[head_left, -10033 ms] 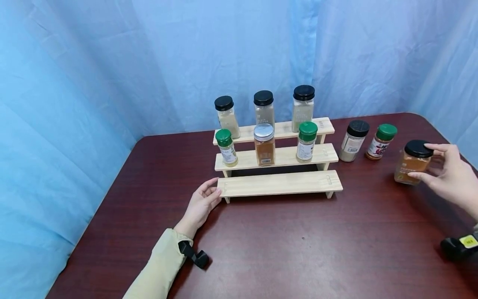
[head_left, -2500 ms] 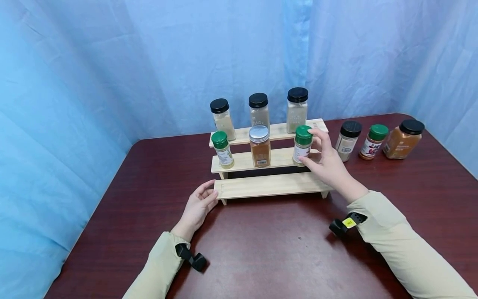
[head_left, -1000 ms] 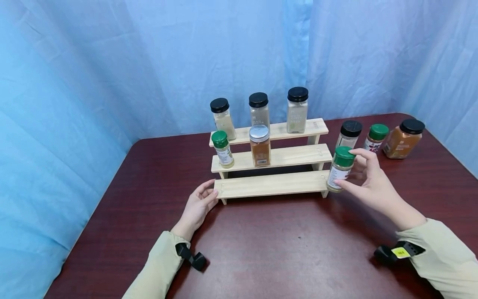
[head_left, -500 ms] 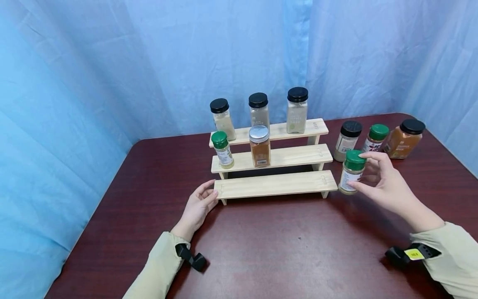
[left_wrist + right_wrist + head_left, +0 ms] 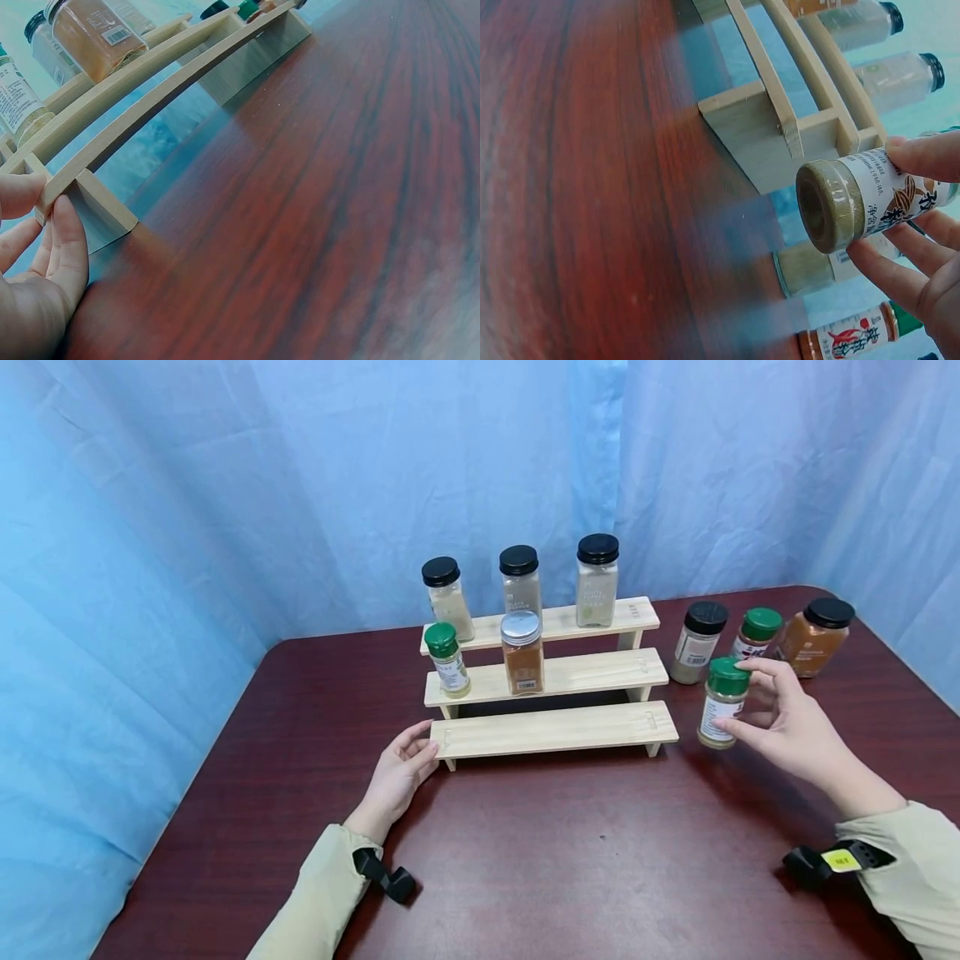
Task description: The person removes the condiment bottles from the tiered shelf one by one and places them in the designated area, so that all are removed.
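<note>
Seen from the head camera, grips a green-capped jar (image 5: 723, 703) in the right hand (image 5: 798, 727), with the thumb against the label and forefinger at the cap. Holds it roughly upright over the dark red surface (image 5: 540, 860), just right of a three-tier wooden rack (image 5: 555, 732) and in front of a black-lidded pale jar (image 5: 693, 650), a red-labelled jar (image 5: 761, 623) and an amber jar (image 5: 813, 642). Pinches the left end of the rack's lowest tier in the left hand (image 5: 393, 777). Includes three black-lidded jars (image 5: 597, 592) along the top tier, plus a silver-lidded jar (image 5: 522, 657) and a small green-lidded bottle (image 5: 450, 667) on the middle one, all before a blue curtain (image 5: 375, 485). From the left wrist, shows fingers clamped on the end of the lowest plank beside its support, with the silver-lidded jar and small green-lidded bottle above. From the right wrist, shows the green-capped jar clear of the surface, base toward the camera, clamped between thumb and fingers near the rack's end. Takes in the red-labelled jar and the black-lidded pale jar close by.
</note>
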Motion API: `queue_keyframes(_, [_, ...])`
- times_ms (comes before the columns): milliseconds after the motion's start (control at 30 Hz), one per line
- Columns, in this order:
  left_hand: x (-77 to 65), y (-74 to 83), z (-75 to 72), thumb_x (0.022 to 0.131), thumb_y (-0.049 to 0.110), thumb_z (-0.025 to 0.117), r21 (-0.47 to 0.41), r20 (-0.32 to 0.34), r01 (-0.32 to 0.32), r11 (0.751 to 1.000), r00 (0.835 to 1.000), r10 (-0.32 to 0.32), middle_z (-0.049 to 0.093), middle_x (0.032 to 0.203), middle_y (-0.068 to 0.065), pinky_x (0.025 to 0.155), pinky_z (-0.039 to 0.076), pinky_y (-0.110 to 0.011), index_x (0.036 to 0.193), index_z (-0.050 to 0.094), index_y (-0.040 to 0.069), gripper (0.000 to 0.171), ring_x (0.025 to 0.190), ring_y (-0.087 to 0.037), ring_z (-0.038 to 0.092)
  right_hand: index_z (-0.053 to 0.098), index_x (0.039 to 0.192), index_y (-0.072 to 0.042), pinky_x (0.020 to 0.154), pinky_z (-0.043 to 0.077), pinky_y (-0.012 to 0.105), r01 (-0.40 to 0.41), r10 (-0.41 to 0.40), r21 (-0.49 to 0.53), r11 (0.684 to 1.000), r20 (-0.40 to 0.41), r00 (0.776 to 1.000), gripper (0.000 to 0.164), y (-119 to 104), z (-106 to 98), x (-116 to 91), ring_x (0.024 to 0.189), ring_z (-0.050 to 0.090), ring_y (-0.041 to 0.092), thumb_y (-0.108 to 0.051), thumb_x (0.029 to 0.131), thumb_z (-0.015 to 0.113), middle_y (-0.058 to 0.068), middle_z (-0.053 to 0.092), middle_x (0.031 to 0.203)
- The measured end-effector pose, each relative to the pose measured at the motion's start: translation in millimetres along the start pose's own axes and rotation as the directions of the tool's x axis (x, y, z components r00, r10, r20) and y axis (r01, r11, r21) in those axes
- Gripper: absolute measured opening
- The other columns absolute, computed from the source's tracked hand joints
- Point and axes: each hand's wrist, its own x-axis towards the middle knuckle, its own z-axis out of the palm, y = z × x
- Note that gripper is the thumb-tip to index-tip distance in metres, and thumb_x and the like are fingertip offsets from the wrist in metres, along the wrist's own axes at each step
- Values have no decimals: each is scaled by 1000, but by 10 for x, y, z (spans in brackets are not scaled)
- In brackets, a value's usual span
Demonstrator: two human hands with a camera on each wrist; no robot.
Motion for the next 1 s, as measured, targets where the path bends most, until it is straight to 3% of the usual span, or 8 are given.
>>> queue_keyframes(200, [5, -13, -17, 94, -6, 48, 3, -2, -1, 1000, 1000, 1, 56, 83, 8, 70, 48, -14, 141, 33, -5, 50, 74, 0, 57, 30, 140, -3, 65, 39, -3, -49, 49, -36, 998, 13, 999, 73, 74, -27, 67, 90, 38, -28, 3, 80, 71, 24, 49, 119])
queue_keyframes(500, [8, -12, -20, 94, -5, 48, 7, -2, 5, 1000, 1000, -5, 56, 84, 8, 71, 48, -14, 142, 32, -4, 50, 75, 0, 57, 29, 140, -2, 68, 35, -5, -67, 67, -55, 996, -4, 998, 72, 162, -6, 206, 90, 36, -27, 2, 82, 70, 31, 48, 120])
queue_keyframes(567, [10, -11, -20, 94, -5, 48, 9, -3, 6, 1000, 1000, -6, 56, 84, 8, 70, 48, -14, 142, 33, -4, 50, 75, 0, 57, 28, 140, -2, 68, 36, -5, -67, 67, -69, 995, 5, 998, 71, 180, 7, 238, 93, 50, -12, 2, 82, 70, 32, 48, 121])
queue_keyframes(633, [10, -10, -19, 94, -5, 48, 8, -4, 5, 1000, 1000, -5, 56, 84, 8, 70, 48, -14, 142, 33, -4, 50, 74, -1, 57, 28, 139, -1, 67, 38, -4, -63, 65, -86, 994, 23, 998, 71, 199, 21, 272, 98, 60, 12, 2, 82, 70, 33, 48, 121])
queue_keyframes(733, [10, -10, -17, 94, -6, 48, 0, -2, 6, 1000, 1000, -6, 56, 83, 8, 70, 48, -15, 141, 33, -4, 50, 74, -1, 57, 27, 137, 1, 68, 51, 12, -60, 66, -112, 992, 53, 996, 71, 219, 37, 319, 101, 54, 47, 5, 81, 69, 34, 48, 120])
queue_keyframes(867, [8, -7, -14, 94, -7, 47, -7, 2, 6, 1000, 1000, -6, 56, 83, 8, 71, 48, -15, 142, 32, -4, 50, 74, 0, 57, 25, 136, 3, 70, 54, 44, -74, 84, -122, 990, 83, 993, 71, 236, 54, 371, 103, 53, 52, 5, 81, 69, 33, 46, 120])
queue_keyframes(1000, [7, 1, -9, 94, -7, 47, -8, 0, 4, 1000, 1000, -4, 56, 82, 8, 70, 49, -15, 141, 32, -5, 50, 74, -1, 57, 24, 135, 4, 74, 50, 54, -81, 95, -134, 988, 100, 990, 70, 246, 74, 412, 104, 52, 54, 6, 81, 69, 34, 43, 122])
